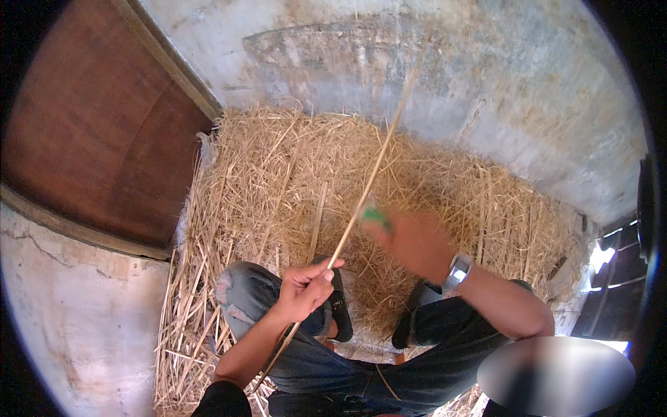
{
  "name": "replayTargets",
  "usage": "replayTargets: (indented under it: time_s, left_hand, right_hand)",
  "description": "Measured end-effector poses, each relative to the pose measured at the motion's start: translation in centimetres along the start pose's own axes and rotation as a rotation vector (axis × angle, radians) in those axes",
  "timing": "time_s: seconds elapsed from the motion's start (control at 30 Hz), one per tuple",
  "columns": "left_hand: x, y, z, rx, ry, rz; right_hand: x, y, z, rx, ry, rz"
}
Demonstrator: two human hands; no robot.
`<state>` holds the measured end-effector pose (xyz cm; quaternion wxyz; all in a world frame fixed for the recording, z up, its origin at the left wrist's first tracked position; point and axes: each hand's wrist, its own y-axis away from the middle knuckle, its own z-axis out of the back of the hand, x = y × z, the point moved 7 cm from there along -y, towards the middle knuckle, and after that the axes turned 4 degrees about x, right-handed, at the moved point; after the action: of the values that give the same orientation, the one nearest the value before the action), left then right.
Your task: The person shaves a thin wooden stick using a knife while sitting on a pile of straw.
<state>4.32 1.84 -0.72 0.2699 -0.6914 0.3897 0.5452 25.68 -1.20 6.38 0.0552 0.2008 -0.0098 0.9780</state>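
Note:
A long, thin, pale strip (378, 167), which looks like split bamboo, slants from beside my left thigh up toward the far wall. My left hand (304, 290) is closed round its lower part, between my knees. Right of the strip, my right hand (419, 247) is smeared by motion, its fingers wrapped round a small green tool (376, 216). That tool's tip is close to the strip; the blur hides its exact shape and whether the two touch. A watch with a pale metal case (457, 272) is on my right wrist.
Straw-like shavings and thin strips (278, 167) cover the floor ahead and to the left. My bent knees (243, 295) flank the work. A stained pale wall (445, 76) rises behind the pile, and a brown door panel (104, 132) stands at left. Dark slats (615, 278) are at right.

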Motion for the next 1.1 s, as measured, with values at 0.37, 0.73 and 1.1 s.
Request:
replayTargets:
  time_s: [0.37,0.73,1.1]
  left_hand:
    - [0.3,0.4,-0.1,0.034,0.064,-0.104]
    - [-0.1,1.0,-1.2,0.125,0.104,-0.015]
    - [-0.4,0.5,-0.7,0.093,0.193,-0.026]
  right_hand:
    - [4.2,2.9,-2.2,0.144,-0.007,0.173]
    - [-19.2,-2.4,12.0,-0.549,-0.271,-0.401]
    - [-9.6,-1.4,8.3,-0.386,-0.837,-0.146]
